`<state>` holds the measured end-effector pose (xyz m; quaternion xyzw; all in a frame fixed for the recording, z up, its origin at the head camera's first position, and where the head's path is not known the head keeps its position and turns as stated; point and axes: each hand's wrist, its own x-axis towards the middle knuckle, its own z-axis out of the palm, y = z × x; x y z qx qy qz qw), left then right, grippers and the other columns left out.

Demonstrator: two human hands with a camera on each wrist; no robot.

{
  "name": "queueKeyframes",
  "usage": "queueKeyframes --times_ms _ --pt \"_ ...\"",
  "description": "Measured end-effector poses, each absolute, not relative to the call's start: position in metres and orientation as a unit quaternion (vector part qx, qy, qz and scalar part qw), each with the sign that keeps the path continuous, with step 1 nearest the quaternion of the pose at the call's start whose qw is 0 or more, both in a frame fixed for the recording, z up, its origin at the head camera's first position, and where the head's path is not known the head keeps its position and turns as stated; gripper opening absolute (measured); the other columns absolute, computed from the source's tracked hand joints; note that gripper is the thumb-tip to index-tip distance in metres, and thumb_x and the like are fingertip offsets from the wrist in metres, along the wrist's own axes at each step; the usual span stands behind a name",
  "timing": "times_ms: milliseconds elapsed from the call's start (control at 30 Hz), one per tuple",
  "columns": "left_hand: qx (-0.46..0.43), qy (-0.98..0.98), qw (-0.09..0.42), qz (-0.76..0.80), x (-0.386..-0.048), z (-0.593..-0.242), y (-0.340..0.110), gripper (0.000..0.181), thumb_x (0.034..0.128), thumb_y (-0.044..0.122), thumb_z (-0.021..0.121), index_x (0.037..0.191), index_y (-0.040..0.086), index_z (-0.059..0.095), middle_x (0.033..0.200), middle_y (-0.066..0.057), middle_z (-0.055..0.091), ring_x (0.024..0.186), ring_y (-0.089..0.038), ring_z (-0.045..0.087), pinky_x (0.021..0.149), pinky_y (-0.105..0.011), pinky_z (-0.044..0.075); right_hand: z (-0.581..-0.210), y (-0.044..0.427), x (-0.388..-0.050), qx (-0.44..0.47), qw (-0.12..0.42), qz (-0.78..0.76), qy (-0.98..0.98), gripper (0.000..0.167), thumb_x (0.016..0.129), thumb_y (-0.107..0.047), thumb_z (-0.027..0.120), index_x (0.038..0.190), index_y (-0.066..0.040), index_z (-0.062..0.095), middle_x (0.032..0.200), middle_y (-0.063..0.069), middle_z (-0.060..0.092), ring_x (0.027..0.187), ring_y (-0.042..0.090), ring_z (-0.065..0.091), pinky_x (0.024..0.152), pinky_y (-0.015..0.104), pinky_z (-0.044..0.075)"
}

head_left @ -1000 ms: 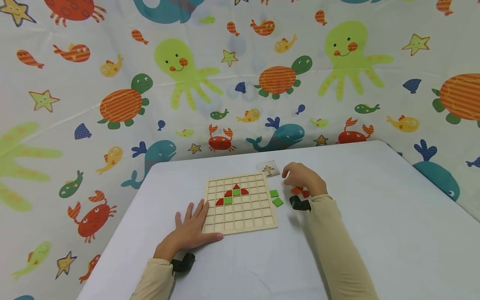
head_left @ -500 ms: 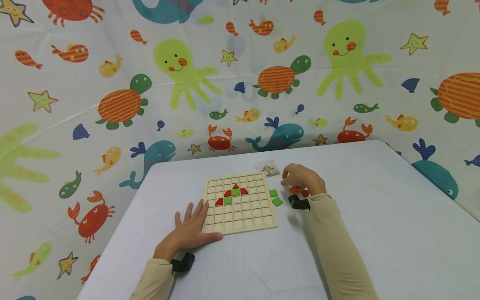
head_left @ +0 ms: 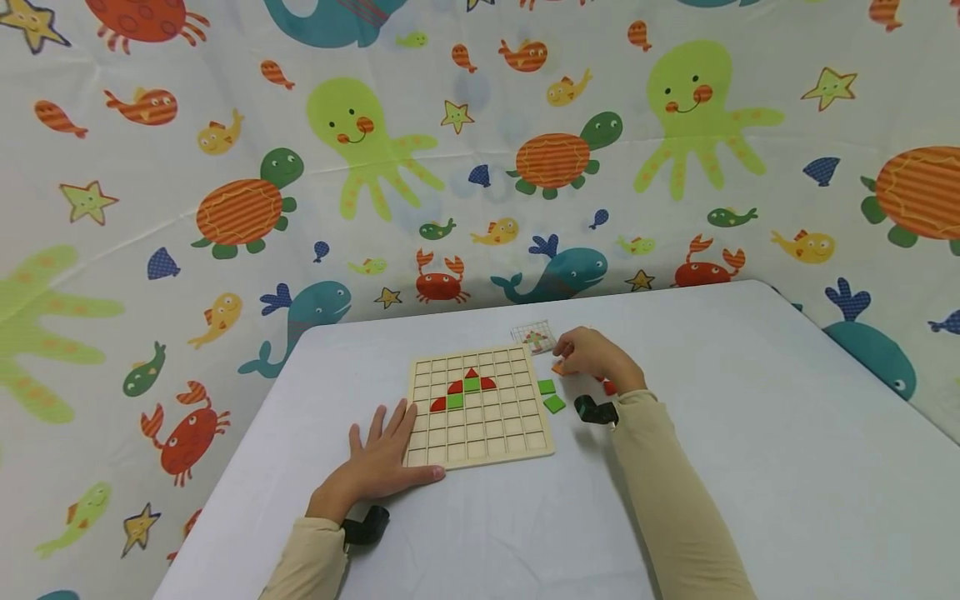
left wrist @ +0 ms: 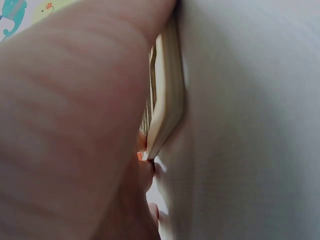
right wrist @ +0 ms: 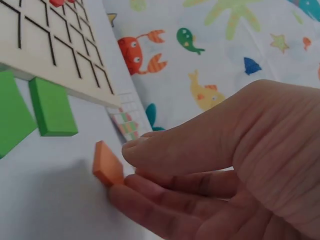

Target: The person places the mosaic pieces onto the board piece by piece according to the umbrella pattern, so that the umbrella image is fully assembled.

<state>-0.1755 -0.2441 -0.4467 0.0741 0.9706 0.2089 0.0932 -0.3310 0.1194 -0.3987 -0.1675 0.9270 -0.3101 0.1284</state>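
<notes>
A pale wooden grid board [head_left: 495, 429] lies on the table, with red and green pieces set in some squares. My left hand [head_left: 375, 462] rests with spread fingers on its left edge and near corner. In the left wrist view the board's edge [left wrist: 172, 75] shows beside the hand. Right of the board, my right hand [head_left: 600, 357] pinches an orange tile [right wrist: 107, 164] between thumb and fingertips, just over the table. Two green square tiles [head_left: 554, 403] lie between the board and this hand. Red pieces [head_left: 610, 387] are partly hidden beneath the right hand.
A small pattern card [head_left: 534, 335] with a printed grid lies behind the board's far right corner. The white table [head_left: 480, 533] reaches a hanging cloth [head_left: 420, 125] printed with sea animals at the back.
My right hand has shifted slightly left toward the board, and the orange tile has come away from the red pieces with it. My left hand stays on the board.
</notes>
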Motion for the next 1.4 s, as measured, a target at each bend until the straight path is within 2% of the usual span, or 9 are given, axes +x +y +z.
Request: queueKeyframes --times_ms 300,567,933,1133,1400 --pt "0.065 0.971 0.109 0.202 -0.175 -0.439 -0.242 0.126 0.0829 0.073 0.075 0.170 0.002 0.018 0.177 -0.022 0.008 0.160 -0.050 -0.006 0.116 -0.077 -0.012 -0.415 0.112 -0.339 -0.167 0.111 -0.305 0.931 0.029 0.087 0.004 0.069 0.116 0.004 0.075 0.109 0.016 0.070 0.099 0.031 0.059 0.094 0.046 0.053" --pt "0.063 0.972 0.111 0.198 -0.174 -0.439 -0.242 0.126 0.0832 0.071 0.076 0.171 0.002 0.018 0.178 -0.022 0.008 0.160 -0.050 -0.006 0.116 -0.078 -0.011 -0.416 0.108 -0.339 -0.177 0.113 -0.273 0.939 0.021 0.092 0.002 0.072 0.113 0.000 0.071 0.106 0.015 0.068 0.095 0.029 0.059 0.088 0.042 0.052" --pt "0.066 0.971 0.110 0.202 -0.176 -0.440 -0.242 0.127 0.0826 0.073 0.075 0.170 0.001 0.018 0.177 -0.023 0.008 0.160 -0.050 -0.006 0.116 -0.077 -0.013 -0.415 0.111 -0.337 -0.178 0.124 -0.282 0.935 0.023 0.092 -0.002 0.073 0.110 0.000 0.060 0.103 0.014 0.064 0.089 0.027 0.056 0.080 0.040 0.049" --pt "0.063 0.972 0.115 0.195 -0.174 -0.440 -0.242 0.126 0.0833 0.072 0.076 0.171 0.002 0.017 0.177 -0.022 0.008 0.160 -0.051 -0.007 0.116 -0.078 -0.011 -0.416 0.114 -0.338 -0.172 0.111 -0.315 0.927 0.014 0.094 -0.003 0.074 0.101 -0.002 0.063 0.094 0.011 0.063 0.083 0.025 0.055 0.073 0.035 0.046" --pt "0.064 0.971 0.116 0.198 -0.174 -0.437 -0.241 0.126 0.0832 0.072 0.076 0.171 0.002 0.017 0.177 -0.022 0.007 0.160 -0.051 -0.007 0.116 -0.078 -0.012 -0.415 0.115 -0.338 -0.172 0.094 -0.362 0.911 0.009 0.094 -0.002 0.070 0.102 -0.002 0.066 0.095 0.010 0.065 0.084 0.025 0.056 0.076 0.037 0.047"
